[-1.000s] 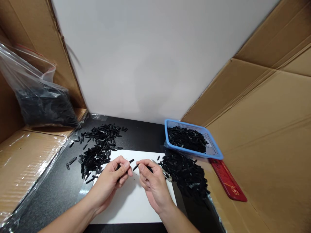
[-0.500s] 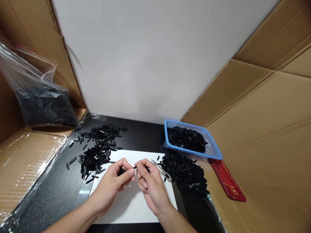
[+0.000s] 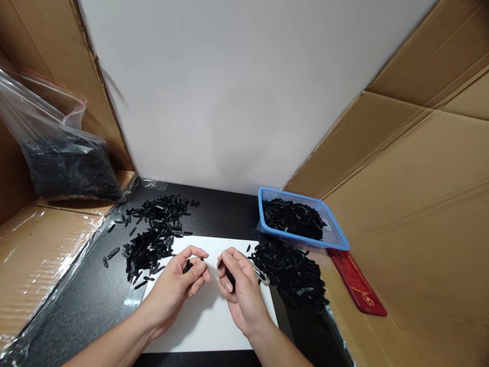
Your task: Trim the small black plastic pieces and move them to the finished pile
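Observation:
Over the white sheet (image 3: pixel 198 326), my left hand (image 3: pixel 187 275) is closed with small black pieces (image 3: pixel 187 266) showing between its fingers. My right hand (image 3: pixel 239 288) is also closed, its thumb and fingers curled round a slim black piece (image 3: pixel 229 278); another dark bit shows by the fingertip. A gap separates the two hands. Metal scissors (image 3: pixel 263 277) lie just beyond my right hand, partly hidden by it. Loose slim black pieces (image 3: pixel 147 250) are heaped to the left, and a denser black heap (image 3: pixel 294 272) lies to the right.
A blue plastic basket (image 3: pixel 340 229) holding black pieces stands at the back right, a red packet (image 3: pixel 359 288) beside it. On the left, a clear zip bag (image 3: pixel 72 163) with dark contents rests on cardboard. A white panel (image 3: pixel 237 92) and cardboard walls (image 3: pixel 428 158) surround the black table.
My hands, whose fingertips met around a small black piece, have drawn apart. The black piece in my right hand now shows more, and the scissors are more covered.

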Demonstrator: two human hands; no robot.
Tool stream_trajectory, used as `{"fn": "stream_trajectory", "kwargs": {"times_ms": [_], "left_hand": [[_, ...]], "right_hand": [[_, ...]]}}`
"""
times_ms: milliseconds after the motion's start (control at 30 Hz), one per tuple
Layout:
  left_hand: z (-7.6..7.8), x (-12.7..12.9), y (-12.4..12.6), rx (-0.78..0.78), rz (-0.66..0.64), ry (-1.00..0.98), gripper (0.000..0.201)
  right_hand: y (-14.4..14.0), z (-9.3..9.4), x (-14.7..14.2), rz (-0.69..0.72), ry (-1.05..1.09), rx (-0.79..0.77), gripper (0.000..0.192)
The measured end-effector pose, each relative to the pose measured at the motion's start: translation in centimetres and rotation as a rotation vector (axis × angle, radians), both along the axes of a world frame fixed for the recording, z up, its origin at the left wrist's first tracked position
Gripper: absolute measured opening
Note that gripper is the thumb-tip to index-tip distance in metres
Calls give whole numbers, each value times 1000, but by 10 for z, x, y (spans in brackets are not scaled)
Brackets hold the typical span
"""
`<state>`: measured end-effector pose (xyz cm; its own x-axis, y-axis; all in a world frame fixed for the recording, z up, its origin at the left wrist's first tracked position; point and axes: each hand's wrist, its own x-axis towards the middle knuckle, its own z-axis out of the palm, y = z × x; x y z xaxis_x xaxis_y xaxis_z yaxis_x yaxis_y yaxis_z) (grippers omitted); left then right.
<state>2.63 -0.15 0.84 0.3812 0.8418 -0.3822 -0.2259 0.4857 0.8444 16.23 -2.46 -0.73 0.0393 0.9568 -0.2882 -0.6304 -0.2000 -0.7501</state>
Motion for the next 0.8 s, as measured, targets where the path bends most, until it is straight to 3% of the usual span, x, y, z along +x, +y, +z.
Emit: {"fn": "stream_trajectory", "kwargs": {"times_ms": [800], "left_hand": [[3,1,-2,-9,-69,-66,31]], "right_hand": [[-2,-1,-2,48,56,42,38]]}}
